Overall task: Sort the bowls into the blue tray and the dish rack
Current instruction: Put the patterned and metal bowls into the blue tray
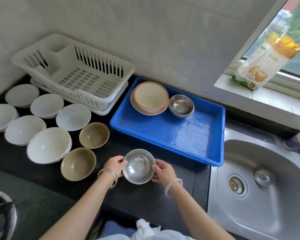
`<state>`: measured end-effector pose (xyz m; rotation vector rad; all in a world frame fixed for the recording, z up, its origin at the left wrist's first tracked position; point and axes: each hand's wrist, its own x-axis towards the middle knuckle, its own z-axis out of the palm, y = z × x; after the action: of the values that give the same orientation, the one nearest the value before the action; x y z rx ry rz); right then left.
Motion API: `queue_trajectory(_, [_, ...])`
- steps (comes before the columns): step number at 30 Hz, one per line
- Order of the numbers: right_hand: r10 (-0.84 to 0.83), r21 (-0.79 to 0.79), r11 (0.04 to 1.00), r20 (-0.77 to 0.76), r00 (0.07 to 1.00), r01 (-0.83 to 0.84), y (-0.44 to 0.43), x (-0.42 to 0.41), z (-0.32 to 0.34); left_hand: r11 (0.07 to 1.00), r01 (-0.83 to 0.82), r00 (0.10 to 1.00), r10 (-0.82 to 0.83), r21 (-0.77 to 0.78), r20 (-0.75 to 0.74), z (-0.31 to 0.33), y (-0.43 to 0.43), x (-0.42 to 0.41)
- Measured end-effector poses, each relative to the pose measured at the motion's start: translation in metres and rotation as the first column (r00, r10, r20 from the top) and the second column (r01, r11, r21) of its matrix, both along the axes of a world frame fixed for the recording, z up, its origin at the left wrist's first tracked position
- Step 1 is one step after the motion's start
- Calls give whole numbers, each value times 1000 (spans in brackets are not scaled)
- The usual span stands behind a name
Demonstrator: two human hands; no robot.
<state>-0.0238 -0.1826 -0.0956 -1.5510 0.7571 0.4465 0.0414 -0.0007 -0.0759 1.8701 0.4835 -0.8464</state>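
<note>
Both our hands, left hand (115, 164) and right hand (163, 171), closed on a steel bowl (139, 166) above the counter. Leftward, six white bowls (48, 144) and two brown bowls (78, 163) waited; the dish rack (73, 71) sat empty; the blue tray (189, 135) held two stacks.

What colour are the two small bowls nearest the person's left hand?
Both small bowls are olive-brown, plain with no pattern, seen clearly in the head view.
</note>
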Motion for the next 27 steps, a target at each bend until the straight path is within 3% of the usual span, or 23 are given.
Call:
queue_trajectory(4, [5,-40,999,84,996,-2,-6,5,13,997,-55,997,57,-57,47,9,-2,9])
queue_trajectory(11, [-134,-46,988,217,967,147,-51,44,49,942,-133,980,172,-308,103,54,-46,46])
queue_trajectory(18, [-226,-133,954,275,935,270,-119,96,69,915,-75,971,157,-397,178,68,-128,95])
queue_trajectory(21, [-255,-164,937,280,926,307,-145,119,72,933,-19,966,110,-361,232,63,-160,118])
queue_trajectory(27, [-274,-229,913,267,924,337,-179,157,61,993,98,932,-67,-71,357,52,-208,154])
